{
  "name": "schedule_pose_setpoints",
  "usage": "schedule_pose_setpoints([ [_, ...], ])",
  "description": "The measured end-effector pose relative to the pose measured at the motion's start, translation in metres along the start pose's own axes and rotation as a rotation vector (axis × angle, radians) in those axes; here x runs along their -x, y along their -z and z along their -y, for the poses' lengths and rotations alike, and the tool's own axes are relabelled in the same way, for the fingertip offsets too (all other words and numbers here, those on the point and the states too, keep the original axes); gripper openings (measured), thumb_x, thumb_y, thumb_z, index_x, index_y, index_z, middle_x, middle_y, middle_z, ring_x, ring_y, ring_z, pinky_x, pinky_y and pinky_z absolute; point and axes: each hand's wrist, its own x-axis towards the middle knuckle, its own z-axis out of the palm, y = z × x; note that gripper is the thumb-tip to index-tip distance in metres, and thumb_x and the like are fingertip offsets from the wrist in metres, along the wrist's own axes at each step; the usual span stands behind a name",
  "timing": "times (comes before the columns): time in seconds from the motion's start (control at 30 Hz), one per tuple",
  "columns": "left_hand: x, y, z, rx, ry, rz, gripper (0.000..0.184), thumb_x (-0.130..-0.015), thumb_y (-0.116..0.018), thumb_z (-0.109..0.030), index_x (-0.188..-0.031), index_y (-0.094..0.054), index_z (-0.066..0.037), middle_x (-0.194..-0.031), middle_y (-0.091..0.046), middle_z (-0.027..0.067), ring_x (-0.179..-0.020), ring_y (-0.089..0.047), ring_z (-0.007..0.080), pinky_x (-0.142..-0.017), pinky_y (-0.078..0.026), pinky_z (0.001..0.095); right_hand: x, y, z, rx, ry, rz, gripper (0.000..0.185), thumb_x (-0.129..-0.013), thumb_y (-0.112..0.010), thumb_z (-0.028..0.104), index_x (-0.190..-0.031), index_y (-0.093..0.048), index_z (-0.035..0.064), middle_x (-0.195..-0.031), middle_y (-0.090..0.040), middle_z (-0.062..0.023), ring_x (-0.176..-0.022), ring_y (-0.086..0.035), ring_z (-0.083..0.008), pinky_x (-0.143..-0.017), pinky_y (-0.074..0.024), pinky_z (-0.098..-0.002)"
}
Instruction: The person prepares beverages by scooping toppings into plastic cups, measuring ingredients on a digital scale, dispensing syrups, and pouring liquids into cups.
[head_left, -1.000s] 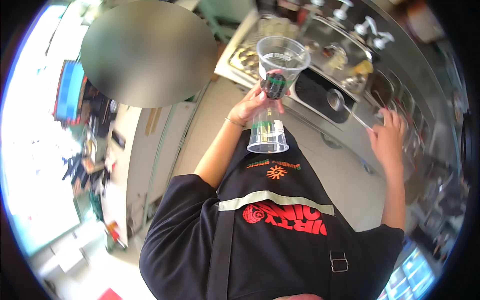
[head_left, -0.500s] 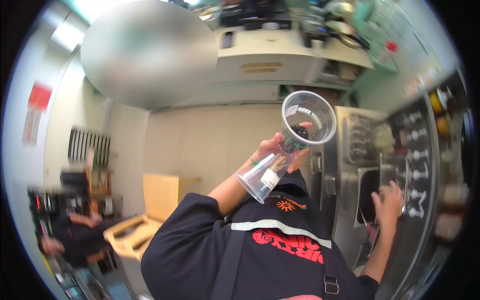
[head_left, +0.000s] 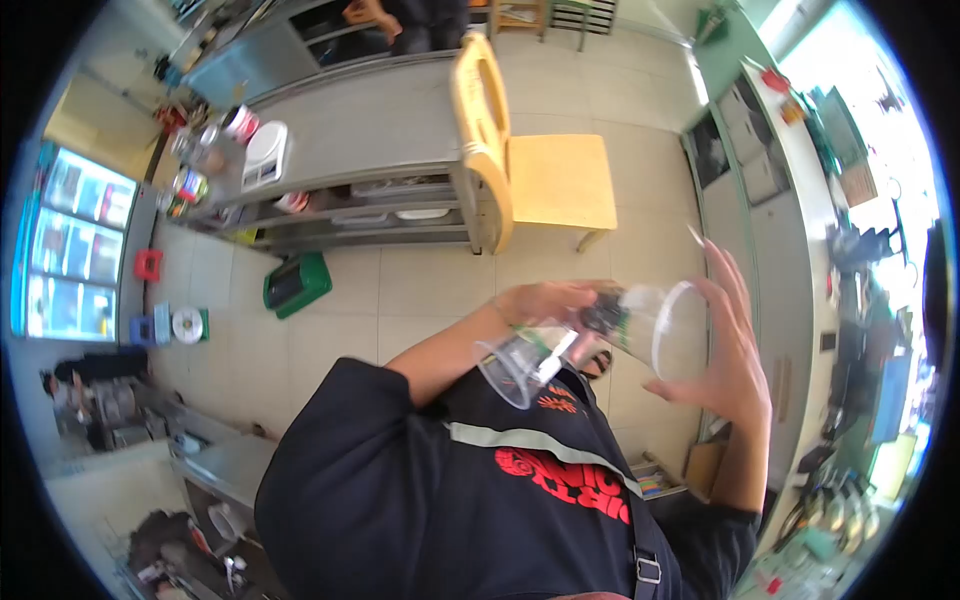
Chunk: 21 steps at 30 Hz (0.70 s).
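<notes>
My left hand is closed round a clear plastic cup, tilted with its wide rim to the right. Dark, round pieces sit at the bottom of this cup; blur hides what they are. A second clear cup with a white label extends below the same hand, its mouth facing down and left. I cannot tell how the two cups join. My right hand is open, fingers spread and curved beside the first cup's rim; whether it touches the rim is unclear.
A yellow wooden chair stands ahead by a steel table, which holds a white scale and jars. A green bin is on the floor. A long cabinet counter runs along the right. Another person is at the far top.
My view has turned from the steel counter towards the chair and table. My right hand has left the counter and come up beside the cup. My left hand keeps the cups, now tilted further right.
</notes>
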Motion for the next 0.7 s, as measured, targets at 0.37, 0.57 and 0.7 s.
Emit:
schedule_pose_setpoints([
  [0.37, 0.252, -0.007, -0.095, -0.159, -0.707, -0.585, 0.079, -0.104, -0.047, -0.061, -0.16, -0.028, -0.008, -0.11, -0.066, 0.018, -0.074, -0.073, 0.0302, -0.07, -0.061, 0.0406, -0.307, -0.13, 0.153, -0.217, 0.719, 0.265, 0.087, -0.055, -0.094, 0.036, -0.127, -0.054, 0.0084, -0.162, -0.033, -0.0178, -0.152, -0.027, -0.0461, -0.121, -0.0321, -0.0561],
  [0.57, 0.337, 0.007, -0.093, -0.067, -0.85, -1.512, 0.068, -0.107, -0.04, -0.057, -0.159, -0.036, -0.013, -0.116, -0.062, 0.0133, -0.074, -0.07, 0.0262, -0.069, -0.059, 0.0395, -0.516, -0.276, 0.187, -0.022, 0.779, 0.121, 0.087, -0.061, -0.091, 0.055, -0.123, -0.057, 0.0063, -0.163, -0.032, -0.0173, -0.152, -0.025, -0.0471, -0.121, -0.0256, -0.0628],
  [0.7, 0.37, 0.038, -0.092, 0.037, -0.966, -1.703, 0.058, -0.108, -0.041, -0.048, -0.154, -0.044, -0.012, -0.115, -0.061, 0.0121, -0.076, -0.07, 0.0251, -0.068, -0.06, 0.0392, -0.648, -0.374, 0.205, 0.178, 0.631, 0.094, 0.09, -0.061, -0.087, 0.064, -0.119, -0.063, 0.0, -0.165, -0.028, -0.0158, -0.154, -0.018, -0.0443, -0.119, -0.0206, -0.0702],
])
